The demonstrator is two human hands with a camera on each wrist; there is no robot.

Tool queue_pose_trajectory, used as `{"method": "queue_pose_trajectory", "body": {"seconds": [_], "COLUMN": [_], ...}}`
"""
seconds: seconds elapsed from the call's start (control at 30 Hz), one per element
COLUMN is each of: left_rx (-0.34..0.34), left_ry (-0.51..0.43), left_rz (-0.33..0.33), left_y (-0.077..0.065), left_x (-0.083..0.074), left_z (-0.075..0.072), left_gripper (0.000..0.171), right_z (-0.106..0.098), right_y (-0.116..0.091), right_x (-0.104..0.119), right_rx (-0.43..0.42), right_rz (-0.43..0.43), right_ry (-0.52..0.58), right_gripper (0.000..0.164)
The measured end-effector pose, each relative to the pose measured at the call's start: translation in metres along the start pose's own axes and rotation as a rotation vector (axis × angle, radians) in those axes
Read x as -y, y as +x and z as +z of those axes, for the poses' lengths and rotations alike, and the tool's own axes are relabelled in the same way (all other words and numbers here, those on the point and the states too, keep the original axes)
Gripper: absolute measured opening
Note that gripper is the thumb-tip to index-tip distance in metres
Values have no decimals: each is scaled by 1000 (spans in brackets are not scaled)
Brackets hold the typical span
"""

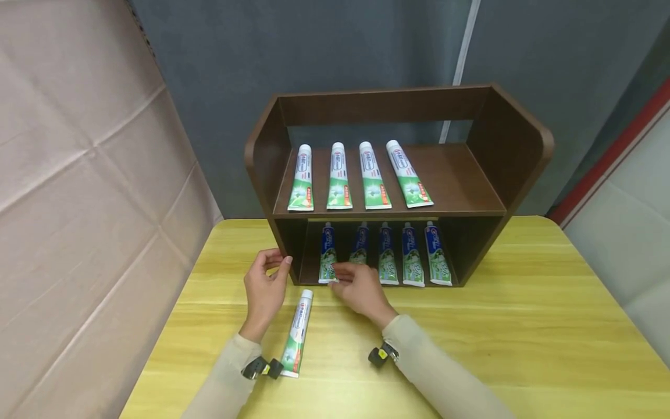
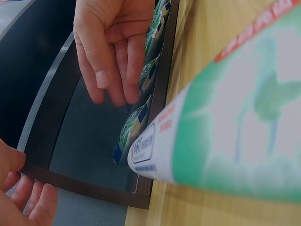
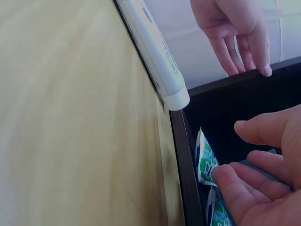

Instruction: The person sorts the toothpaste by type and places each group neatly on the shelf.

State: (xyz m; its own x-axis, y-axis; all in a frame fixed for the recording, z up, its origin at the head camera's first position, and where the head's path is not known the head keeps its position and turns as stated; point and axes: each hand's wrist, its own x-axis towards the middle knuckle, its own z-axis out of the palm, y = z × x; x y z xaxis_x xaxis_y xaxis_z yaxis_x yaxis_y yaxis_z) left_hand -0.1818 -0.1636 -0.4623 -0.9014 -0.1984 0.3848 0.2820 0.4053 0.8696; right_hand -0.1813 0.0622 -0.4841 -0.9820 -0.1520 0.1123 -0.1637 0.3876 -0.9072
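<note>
My left hand point(image 1: 265, 289) holds the front edge of the left side panel of a brown two-level shelf point(image 1: 392, 213), thumb on one side and fingers on the other. My right hand point(image 1: 364, 291) is at the lower level with thumb and fingers apart; a fingertip is at or very near the bottom end of the leftmost blue-and-green toothpaste tube point(image 1: 327, 250). Whether it touches cannot be told. A white-and-green toothpaste tube point(image 1: 298, 331) lies on the table between the forearms, cap towards the shelf.
Several white-and-green tubes point(image 1: 338, 177) lie in a row on the upper level, the rightmost slanted. More blue-and-green tubes point(image 1: 412, 256) lie on the lower level, one partly behind the right hand. A yellow wood-grain table point(image 1: 523, 326) bears the shelf, with a grey partition point(image 1: 314, 46) behind.
</note>
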Motion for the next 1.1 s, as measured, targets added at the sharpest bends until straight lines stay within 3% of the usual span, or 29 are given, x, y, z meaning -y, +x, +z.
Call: {"method": "queue_pose_trajectory", "body": {"seconds": [0.47, 1.1], "left_rx": [14, 22], "left_ry": [-2, -30], "left_rz": [-5, 4], "left_y": [1, 3], "left_x": [-1, 0], "left_z": [-2, -3], "left_gripper": [25, 26], "right_z": [8, 37], "right_y": [-13, -23], "right_x": [14, 19], "right_rx": [27, 116], "right_rz": [3, -27], "right_ry": [52, -31], "right_gripper": [48, 63]}}
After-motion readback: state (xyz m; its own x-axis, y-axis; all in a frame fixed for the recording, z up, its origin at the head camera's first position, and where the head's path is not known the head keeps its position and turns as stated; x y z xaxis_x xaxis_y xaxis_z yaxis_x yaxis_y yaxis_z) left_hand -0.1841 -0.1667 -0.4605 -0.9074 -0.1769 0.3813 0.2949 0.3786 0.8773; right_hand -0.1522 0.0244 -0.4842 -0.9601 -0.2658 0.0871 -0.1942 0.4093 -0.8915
